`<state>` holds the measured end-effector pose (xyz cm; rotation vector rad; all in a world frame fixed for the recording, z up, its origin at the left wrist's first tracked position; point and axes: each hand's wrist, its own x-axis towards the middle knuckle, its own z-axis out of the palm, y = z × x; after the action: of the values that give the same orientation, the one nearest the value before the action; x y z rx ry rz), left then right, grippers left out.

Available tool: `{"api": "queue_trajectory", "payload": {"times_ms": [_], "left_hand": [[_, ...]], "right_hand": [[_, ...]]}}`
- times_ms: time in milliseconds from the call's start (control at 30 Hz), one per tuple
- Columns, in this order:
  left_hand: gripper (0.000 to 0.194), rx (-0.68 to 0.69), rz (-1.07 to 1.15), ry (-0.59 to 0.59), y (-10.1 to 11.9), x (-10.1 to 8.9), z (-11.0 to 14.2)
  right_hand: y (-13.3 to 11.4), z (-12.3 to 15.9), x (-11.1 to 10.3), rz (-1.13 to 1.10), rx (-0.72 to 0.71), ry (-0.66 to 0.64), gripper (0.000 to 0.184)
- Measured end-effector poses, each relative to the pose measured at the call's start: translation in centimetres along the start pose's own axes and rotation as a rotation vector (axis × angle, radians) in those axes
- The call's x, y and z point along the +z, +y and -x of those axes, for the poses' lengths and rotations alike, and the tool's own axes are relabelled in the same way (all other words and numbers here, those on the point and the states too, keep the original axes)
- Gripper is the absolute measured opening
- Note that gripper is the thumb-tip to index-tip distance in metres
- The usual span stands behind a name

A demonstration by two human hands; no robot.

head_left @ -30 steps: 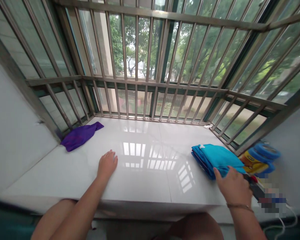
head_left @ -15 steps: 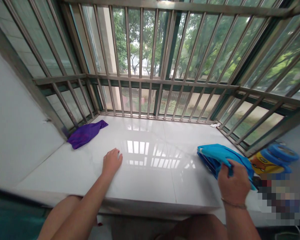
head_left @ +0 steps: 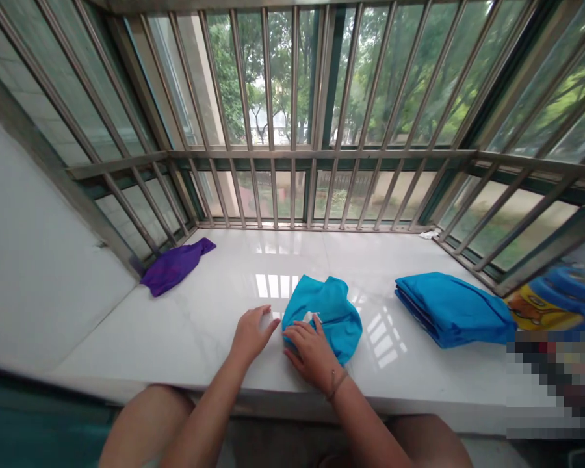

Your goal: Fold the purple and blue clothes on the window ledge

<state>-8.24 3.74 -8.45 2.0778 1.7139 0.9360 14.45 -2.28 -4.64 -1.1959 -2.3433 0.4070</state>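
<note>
A crumpled turquoise-blue cloth [head_left: 329,318] lies in a loose heap on the middle of the white stone sill [head_left: 185,331]. My right hand [head_left: 312,354] rests on its near edge, with the fingers gathered into the fabric. My left hand [head_left: 251,335] lies flat on the stone just left of the heap, holding nothing, its fingertips almost at the cloth. A stack of folded blue cloth [head_left: 451,309] sits to the right, apart from both hands.
A purple cloth [head_left: 175,265] lies in the far left corner of the sill. Steel window bars [head_left: 292,188] run along the back and sides. A yellow and blue package [head_left: 550,302] stands at the right end, beside a pixelated patch. My knees show below the sill's front edge.
A blue cloth has come off the pile at the right and now lies mid-sill under my right hand, which has moved left. My left hand has shifted right toward it.
</note>
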Motion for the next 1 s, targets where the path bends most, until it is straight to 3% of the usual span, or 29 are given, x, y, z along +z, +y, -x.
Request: {"api": "queue_trajectory", "payload": {"times_ms": [67,133,200,300,367,533,700,833,1000], "left_hand": [[0.037,-0.074,-0.075,0.033,1.4,0.8,-0.6],[0.039,-0.108,-0.159,0.032,2.9,1.7,-1.1],[0.033,-0.053,-0.225,-0.012,4.2,2.4,-1.2],[0.021,0.1,-0.256,-0.128,5.1,2.9,-0.9],[0.02,0.139,-0.263,-0.173,5.1,3.0,-0.8],[0.024,0.063,-0.27,-0.154,4.6,3.3,-0.9],[0.029,0.0,-0.267,-0.2,4.8,3.3,-1.3],[0.029,-0.016,-0.285,-0.226,4.9,3.1,-1.4],[0.028,-0.046,-0.262,-0.204,4.9,3.2,-1.5]], "right_hand": [[0.4,0.2,-0.5,0.031,0.038,0.029,0.031],[1.0,0.5,-0.8,0.12,0.158,0.091,0.042],[1.6,0.9,-1.0,0.227,0.298,0.135,0.059],[2.4,1.4,-1.2,0.322,0.42,0.1,0.073],[2.9,1.7,-1.5,0.346,0.442,0.048,0.076],[3.6,3.3,-1.9,0.287,0.396,-0.063,0.078],[2.2,6.3,-0.9,0.205,0.381,0.044,0.062],[1.0,8.0,0.2,0.122,0.47,0.101,0.067],[1.0,7.5,-1.1,0.178,0.548,0.143,0.068]]}}
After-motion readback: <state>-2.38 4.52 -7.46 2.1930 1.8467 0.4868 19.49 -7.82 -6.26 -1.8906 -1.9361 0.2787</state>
